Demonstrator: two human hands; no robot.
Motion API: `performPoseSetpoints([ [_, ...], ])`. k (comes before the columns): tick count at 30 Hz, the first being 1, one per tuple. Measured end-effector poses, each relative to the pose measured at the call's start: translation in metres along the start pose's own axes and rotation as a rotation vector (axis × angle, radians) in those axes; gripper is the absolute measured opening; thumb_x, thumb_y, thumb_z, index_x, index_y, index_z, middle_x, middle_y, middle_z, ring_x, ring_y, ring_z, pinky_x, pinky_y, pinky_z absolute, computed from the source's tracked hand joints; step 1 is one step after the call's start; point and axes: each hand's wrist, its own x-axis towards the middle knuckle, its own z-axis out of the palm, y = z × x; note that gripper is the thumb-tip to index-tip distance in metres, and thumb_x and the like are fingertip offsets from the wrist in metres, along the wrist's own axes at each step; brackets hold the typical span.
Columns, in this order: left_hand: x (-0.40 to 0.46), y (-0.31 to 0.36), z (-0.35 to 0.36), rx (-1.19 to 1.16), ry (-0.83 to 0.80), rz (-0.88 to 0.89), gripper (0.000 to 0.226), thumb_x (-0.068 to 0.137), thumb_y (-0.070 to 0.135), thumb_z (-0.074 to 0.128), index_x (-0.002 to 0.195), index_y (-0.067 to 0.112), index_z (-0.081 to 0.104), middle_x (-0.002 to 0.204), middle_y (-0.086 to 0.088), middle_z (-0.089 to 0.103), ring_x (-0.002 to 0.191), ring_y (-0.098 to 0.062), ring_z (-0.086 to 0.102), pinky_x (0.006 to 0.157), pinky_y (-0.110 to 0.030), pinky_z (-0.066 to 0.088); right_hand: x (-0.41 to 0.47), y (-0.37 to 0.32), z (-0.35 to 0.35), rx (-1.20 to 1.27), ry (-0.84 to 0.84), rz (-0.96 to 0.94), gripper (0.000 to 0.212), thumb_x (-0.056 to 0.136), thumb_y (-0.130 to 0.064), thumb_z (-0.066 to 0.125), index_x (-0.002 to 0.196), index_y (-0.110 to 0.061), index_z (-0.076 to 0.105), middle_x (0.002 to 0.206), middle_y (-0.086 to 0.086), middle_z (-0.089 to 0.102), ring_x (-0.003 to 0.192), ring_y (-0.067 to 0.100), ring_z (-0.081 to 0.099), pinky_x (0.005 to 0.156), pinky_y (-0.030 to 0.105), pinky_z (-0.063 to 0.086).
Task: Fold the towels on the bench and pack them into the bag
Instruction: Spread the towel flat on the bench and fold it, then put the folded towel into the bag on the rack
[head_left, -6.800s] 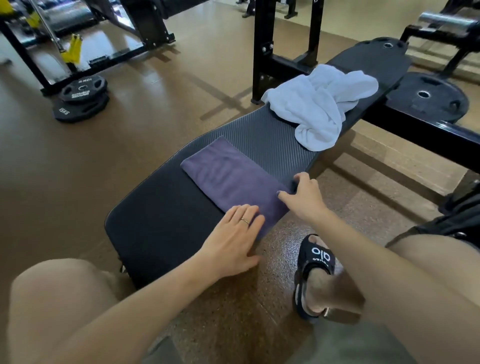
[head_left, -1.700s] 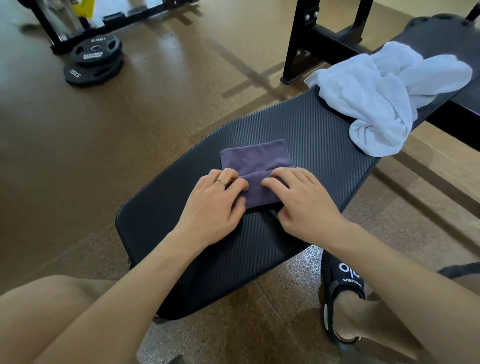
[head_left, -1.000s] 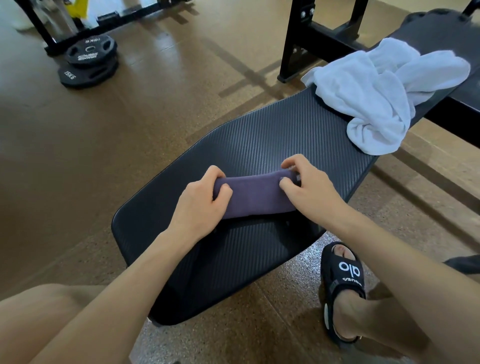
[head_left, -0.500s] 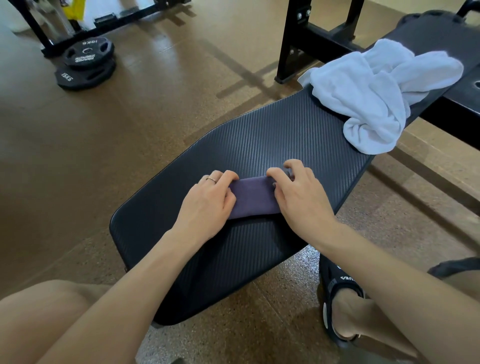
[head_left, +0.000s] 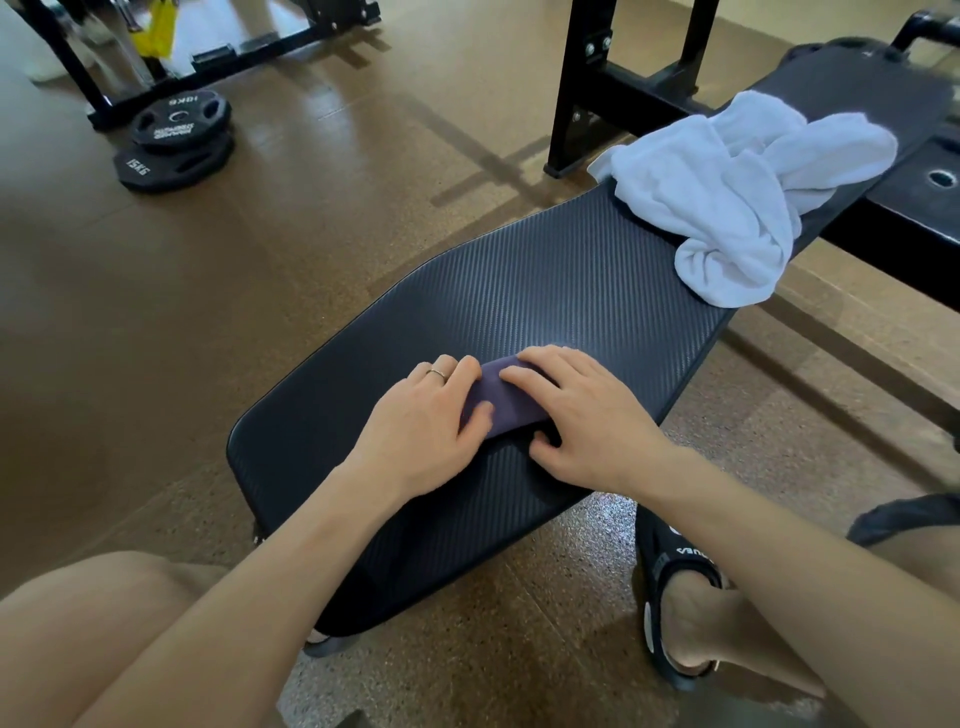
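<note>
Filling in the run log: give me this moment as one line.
step: folding | purple towel: small fold on bench | left hand, right hand: pressing it | white towel: crumpled | bag: unseen

Gym floor, plates and a black frame

Two black weight plates (head_left: 174, 139) lie stacked on the brown floor (head_left: 322, 218) — far left; a black slide sandal (head_left: 675, 597) rests near right, a black rack upright (head_left: 571, 83) behind.

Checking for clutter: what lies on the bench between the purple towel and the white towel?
Nothing: the head view shows only bare ribbed padding of the bench between the folded purple towel and the crumpled white towel.
</note>
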Motion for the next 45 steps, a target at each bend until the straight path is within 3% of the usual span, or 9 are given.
performPoseSetpoints([
  [5,-0.028,0.014,0.001,0.165,-0.088,0.088,0.073,0.074,0.077,0.055,0.120,0.020,0.048,0.108,0.002,0.053,0.093,-0.022,0.053,0.081,-0.038,0.049,-0.020,-0.007,-0.005,0.000,0.027,-0.058,0.065,0.069,-0.033,0.055,0.132,-0.017,0.056,0.132,0.003,0.055,0.126,0.027,0.050,0.111,0.040,0.037],
  [14,-0.083,0.044,0.006,0.228,-0.074,0.209,0.060,0.075,0.054,0.068,0.121,0.020,0.049,0.102,-0.003,0.056,0.086,-0.024,0.061,0.070,-0.030,0.042,-0.077,-0.028,0.001,-0.194,-0.075,-0.150,0.069,0.074,-0.027,0.074,0.137,-0.020,0.047,0.138,0.006,0.052,0.127,0.029,0.049,0.114,0.043,0.037],
  [18,-0.087,0.056,-0.007,0.296,-0.058,0.257,0.052,0.080,0.044,0.060,0.125,0.017,0.060,0.126,-0.008,0.061,0.112,-0.026,0.060,0.095,-0.038,0.050,-0.087,-0.031,-0.010,-0.240,0.005,-0.180,0.042,0.085,-0.025,0.058,0.126,-0.018,0.054,0.116,0.004,0.063,0.107,0.028,0.061,0.095,0.042,0.048],
  [22,-0.073,0.084,-0.034,0.278,0.003,0.268,0.038,0.080,0.038,0.053,0.109,0.016,0.065,0.104,-0.003,0.067,0.096,-0.024,0.064,0.082,-0.036,0.054,-0.104,-0.025,-0.040,-0.210,0.096,-0.131,0.031,0.082,-0.036,0.042,0.104,-0.018,0.056,0.090,0.002,0.066,0.082,0.028,0.066,0.074,0.042,0.049],
  [28,-0.020,0.167,-0.068,0.187,0.033,0.443,0.042,0.080,0.047,0.064,0.109,0.018,0.052,0.095,0.002,0.065,0.086,-0.025,0.066,0.067,-0.038,0.053,-0.156,0.012,-0.127,-0.136,0.091,0.025,0.017,0.083,-0.032,0.053,0.085,-0.022,0.040,0.076,0.000,0.061,0.068,0.029,0.061,0.059,0.035,0.036],
  [32,0.022,0.233,-0.092,0.129,-0.018,0.541,0.030,0.086,0.040,0.066,0.097,0.025,0.043,0.091,0.003,0.062,0.086,-0.027,0.063,0.065,-0.038,0.046,-0.201,0.043,-0.187,-0.171,0.037,0.218,0.028,0.082,-0.038,0.056,0.105,-0.021,0.056,0.089,-0.002,0.064,0.079,0.025,0.062,0.067,0.034,0.047],
  [36,0.049,0.302,-0.114,-0.033,-0.116,0.661,0.037,0.078,0.028,0.074,0.083,0.037,0.039,0.072,0.009,0.062,0.070,-0.016,0.060,0.065,-0.039,0.050,-0.248,0.065,-0.224,-0.146,0.050,0.296,0.040,0.074,-0.035,0.069,0.109,-0.023,0.053,0.090,-0.006,0.062,0.080,0.020,0.060,0.068,0.037,0.051],
  [40,0.061,0.355,-0.112,-0.039,-0.195,0.777,0.037,0.078,0.034,0.081,0.103,0.019,0.060,0.086,0.005,0.067,0.078,-0.015,0.061,0.072,-0.037,0.050,-0.300,0.088,-0.240,-0.123,0.074,0.440,0.025,0.082,-0.019,0.068,0.090,-0.025,0.045,0.069,-0.013,0.046,0.067,0.017,0.048,0.055,0.033,0.037],
  [45,0.064,0.401,-0.090,-0.043,-0.192,0.887,0.037,0.080,0.039,0.078,0.108,0.021,0.061,0.090,0.009,0.065,0.078,-0.009,0.058,0.076,-0.038,0.051,-0.359,0.106,-0.236,-0.002,0.103,0.489,0.025,0.080,-0.019,0.074,0.099,-0.014,0.057,0.083,0.002,0.061,0.078,0.024,0.059,0.066,0.039,0.047],
])
